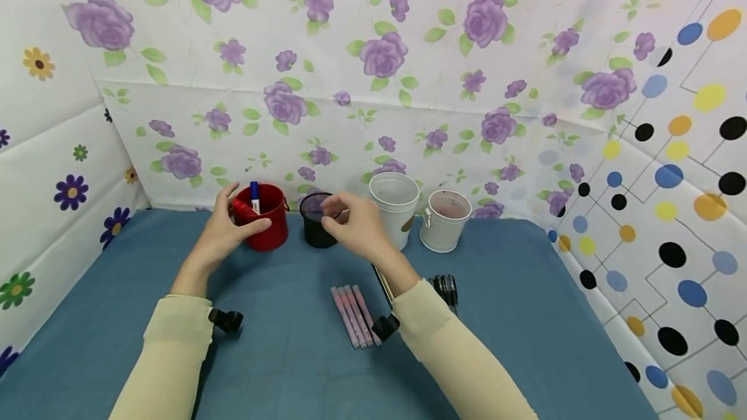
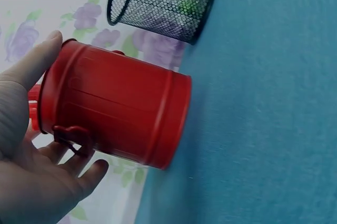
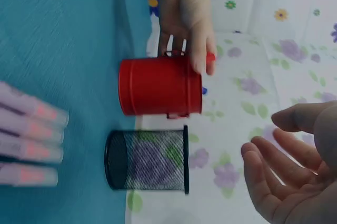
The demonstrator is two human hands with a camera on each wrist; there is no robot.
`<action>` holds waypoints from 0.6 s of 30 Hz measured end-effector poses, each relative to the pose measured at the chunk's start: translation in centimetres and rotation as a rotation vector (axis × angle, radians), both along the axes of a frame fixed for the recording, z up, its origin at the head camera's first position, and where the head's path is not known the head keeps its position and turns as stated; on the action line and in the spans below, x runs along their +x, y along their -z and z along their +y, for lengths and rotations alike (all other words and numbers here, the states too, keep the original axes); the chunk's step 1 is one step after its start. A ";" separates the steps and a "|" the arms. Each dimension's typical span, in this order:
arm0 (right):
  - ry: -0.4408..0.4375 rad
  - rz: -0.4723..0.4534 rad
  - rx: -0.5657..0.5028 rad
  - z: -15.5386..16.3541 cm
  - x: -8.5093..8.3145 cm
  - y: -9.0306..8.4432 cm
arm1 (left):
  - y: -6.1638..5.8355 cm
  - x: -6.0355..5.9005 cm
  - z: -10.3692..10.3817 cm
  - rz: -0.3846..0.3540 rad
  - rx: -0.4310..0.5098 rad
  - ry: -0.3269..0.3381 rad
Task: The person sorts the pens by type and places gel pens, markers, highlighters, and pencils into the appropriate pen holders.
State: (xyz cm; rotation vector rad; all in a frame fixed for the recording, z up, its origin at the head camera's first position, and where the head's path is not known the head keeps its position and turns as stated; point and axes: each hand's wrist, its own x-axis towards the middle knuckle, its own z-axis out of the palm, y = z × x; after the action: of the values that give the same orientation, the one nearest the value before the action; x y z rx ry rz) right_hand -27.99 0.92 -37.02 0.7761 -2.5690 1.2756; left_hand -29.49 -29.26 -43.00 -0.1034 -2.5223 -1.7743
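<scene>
A red metal bucket [image 1: 270, 229] stands at the back left of the table. A blue-capped marker [image 1: 255, 194] and a red marker [image 1: 244, 208] stick up from its mouth. My left hand [image 1: 224, 227] is around the bucket near its rim; in the left wrist view the thumb lies along the rim and the fingers [image 2: 87, 174] are by the side handle. Right of it stands a black mesh pen cup [image 2: 163, 3]. My right hand [image 1: 357, 225] is raised just right of this cup, its fingers [image 3: 287, 155] loosely bent and holding nothing.
A tall white bucket [image 1: 393, 203] and a smaller white bucket [image 1: 445, 222] stand at the back right. Several pink pens [image 1: 355, 316] lie mid-table. Black pens [image 1: 446, 290] and a thin dark stick [image 1: 382, 284] lie partly behind my right forearm. Patterned cloth walls [image 1: 350, 83] enclose the table.
</scene>
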 end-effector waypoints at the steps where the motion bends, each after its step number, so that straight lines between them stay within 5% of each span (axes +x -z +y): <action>1: 0.003 -0.004 0.000 0.5 0.3 0.1 | 0.2 -0.2 -0.1 0.011 -0.010 -0.001; 18: 0.099 -0.051 -0.024 4.5 3.1 2.5 | -2.0 0.4 0.5 0.152 -0.168 -0.110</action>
State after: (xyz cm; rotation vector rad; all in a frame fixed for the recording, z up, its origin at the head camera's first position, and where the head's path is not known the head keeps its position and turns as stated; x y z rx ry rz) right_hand -24.84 5.40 -39.53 0.6110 -2.5913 1.3102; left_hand -29.05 -28.75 -41.03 -0.1002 -2.5113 -1.4560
